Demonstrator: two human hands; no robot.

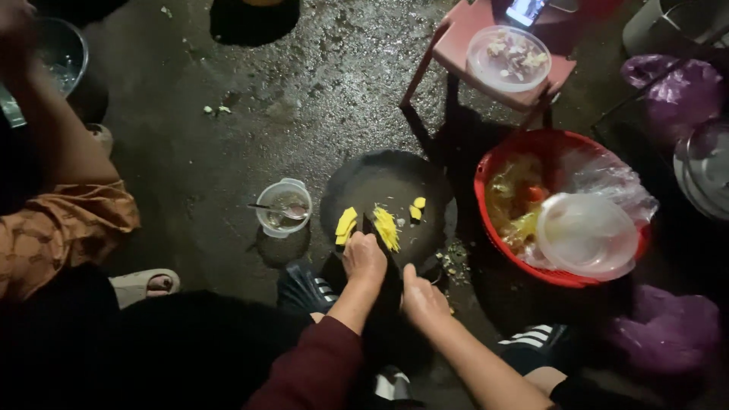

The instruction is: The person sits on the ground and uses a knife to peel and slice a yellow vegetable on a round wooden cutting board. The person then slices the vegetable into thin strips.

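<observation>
Hands low on the round board: your left hand sits closed at its near edge, seemingly on a dark knife by the yellow slices; your right hand curls just off the rim, grip unclear. Cup crowds the left side, red basin the right; wet floor beyond lies open.

1. Yellow slices and yellow shreds on a dark round board;
2. Red basin, right, with a clear plastic lid;
3. Pink stool, far;
4. Purple bags, right;
5. Maroon sleeve, near;
6. Black shoes with white stripes;
7. Orange patterned cloth, left; wet dark floor.
</observation>
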